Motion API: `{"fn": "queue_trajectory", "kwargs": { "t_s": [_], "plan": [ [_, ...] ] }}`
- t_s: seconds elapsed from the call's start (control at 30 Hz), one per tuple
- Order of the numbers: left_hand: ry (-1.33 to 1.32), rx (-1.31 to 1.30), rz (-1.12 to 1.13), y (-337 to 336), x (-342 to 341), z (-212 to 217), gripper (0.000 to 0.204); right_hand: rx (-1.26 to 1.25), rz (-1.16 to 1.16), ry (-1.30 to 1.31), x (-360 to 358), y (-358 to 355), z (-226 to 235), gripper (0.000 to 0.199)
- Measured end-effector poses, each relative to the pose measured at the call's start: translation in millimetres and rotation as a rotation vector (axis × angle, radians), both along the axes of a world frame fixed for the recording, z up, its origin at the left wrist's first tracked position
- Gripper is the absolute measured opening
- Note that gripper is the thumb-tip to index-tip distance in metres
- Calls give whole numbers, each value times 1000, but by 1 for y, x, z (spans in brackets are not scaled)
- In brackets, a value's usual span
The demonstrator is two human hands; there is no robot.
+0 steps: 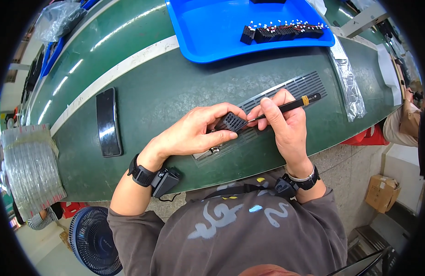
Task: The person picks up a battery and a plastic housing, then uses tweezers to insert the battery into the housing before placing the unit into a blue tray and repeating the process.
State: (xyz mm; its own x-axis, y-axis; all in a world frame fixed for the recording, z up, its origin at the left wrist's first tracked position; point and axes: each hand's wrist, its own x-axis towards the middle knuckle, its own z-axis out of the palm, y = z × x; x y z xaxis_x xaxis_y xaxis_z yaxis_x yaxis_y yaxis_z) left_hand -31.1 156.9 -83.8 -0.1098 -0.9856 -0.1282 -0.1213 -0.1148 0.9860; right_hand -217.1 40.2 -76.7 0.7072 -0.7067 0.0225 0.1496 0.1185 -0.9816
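Note:
My left hand (pixel 187 130) pinches a small black block with a grid of slots (pixel 233 122) between thumb and fingers. From the other side, my right hand (pixel 288 129) grips black tweezers (pixel 291 105) with a yellow band round their upper end. The tweezers' tips point at the block's right edge; whether they touch it, I cannot tell. Beneath both hands a dark slotted strip (pixel 306 87) lies slantwise on the green table (pixel 162 83). Some small metallic parts (pixel 215 149) show just below my left thumb, partly hidden.
A blue tray (pixel 198 57) at the far side holds a row of black blocks (pixel 286 33) with thin wires and white connectors. A phone (pixel 109 122) lies on the left. Clear plastic packaging (pixel 349 87) is at right, with bundled clear tubes (pixel 31 163) at far left.

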Motion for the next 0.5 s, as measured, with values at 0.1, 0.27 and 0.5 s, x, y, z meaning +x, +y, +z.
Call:
{"fn": "queue_trajectory", "kwargs": {
  "t_s": [0.1,0.27,0.5],
  "plan": [
    [20,-11,4,0,-1,-1,36,-4,6,7,0,-1,0,21],
    [23,147,-41,-1,1,11,38,8,21,11,-2,-3,-1,21],
    [36,134,-40,-1,1,10,38,15,23,24,-1,-3,-2,21]
  ]
}}
